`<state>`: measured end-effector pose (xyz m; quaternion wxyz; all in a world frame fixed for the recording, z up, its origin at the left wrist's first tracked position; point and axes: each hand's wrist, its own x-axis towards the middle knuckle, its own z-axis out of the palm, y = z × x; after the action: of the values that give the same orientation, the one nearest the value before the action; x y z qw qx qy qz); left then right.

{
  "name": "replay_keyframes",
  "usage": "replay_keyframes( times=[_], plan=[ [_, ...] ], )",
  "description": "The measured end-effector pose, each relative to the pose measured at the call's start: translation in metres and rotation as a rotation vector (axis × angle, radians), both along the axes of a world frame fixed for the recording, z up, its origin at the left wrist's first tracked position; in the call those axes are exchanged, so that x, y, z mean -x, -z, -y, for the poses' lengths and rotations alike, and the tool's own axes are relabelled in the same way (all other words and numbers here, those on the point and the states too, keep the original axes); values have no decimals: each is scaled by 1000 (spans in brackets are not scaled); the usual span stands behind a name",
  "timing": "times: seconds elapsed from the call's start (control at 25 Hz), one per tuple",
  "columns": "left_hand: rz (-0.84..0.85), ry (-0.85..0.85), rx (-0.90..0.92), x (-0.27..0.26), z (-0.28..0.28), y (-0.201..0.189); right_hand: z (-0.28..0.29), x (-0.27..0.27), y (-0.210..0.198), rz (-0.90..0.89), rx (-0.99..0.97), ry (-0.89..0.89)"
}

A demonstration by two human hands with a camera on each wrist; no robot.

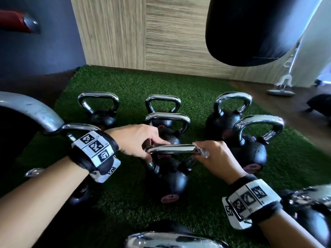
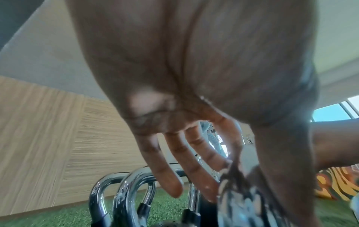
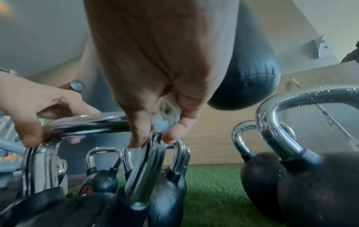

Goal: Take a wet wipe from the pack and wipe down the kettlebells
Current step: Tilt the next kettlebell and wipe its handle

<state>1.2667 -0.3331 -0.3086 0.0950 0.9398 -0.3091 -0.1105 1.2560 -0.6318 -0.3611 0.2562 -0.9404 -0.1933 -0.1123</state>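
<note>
- Low centre of the head view: the right hand (image 1: pixel 217 159) pinches a bunched wipe (image 1: pixel 202 151) against the right end of the nearest kettlebell's (image 1: pixel 167 178) chrome handle (image 1: pixel 172 149), so the wipe is already out of the pack.
- The left hand (image 1: pixel 138 140) steadies the handle's left end, thumb and fingers curled round it.
- Wiping of this handle looks under way; whether its black body is done cannot be told.
- Mid-frame and beyond, five more kettlebells (image 1: pixel 250 142) stand on the turf (image 1: pixel 197 83), some beaded with droplets; likely several remain.
- The pack is not in view.
</note>
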Motion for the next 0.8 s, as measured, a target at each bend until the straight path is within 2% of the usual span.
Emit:
replay_keyframes(
  times=[0.24,0.4,0.52,0.64,0.8],
  plan=[
    [165,-184,246,35,-1,28,3,21,-30,-137,181,65],
    [291,-343,518,71,-5,25,33,54,-55,-209,99,177],
    [232,-401,603,84,-1,24,38,72,-61,-336,-22,49],
    [135,-449,539,104,-3,29,28,82,-53,-421,-34,-145],
    [-3,-538,461,163,-11,55,16,85,-41,-509,-92,-446]
  ],
)
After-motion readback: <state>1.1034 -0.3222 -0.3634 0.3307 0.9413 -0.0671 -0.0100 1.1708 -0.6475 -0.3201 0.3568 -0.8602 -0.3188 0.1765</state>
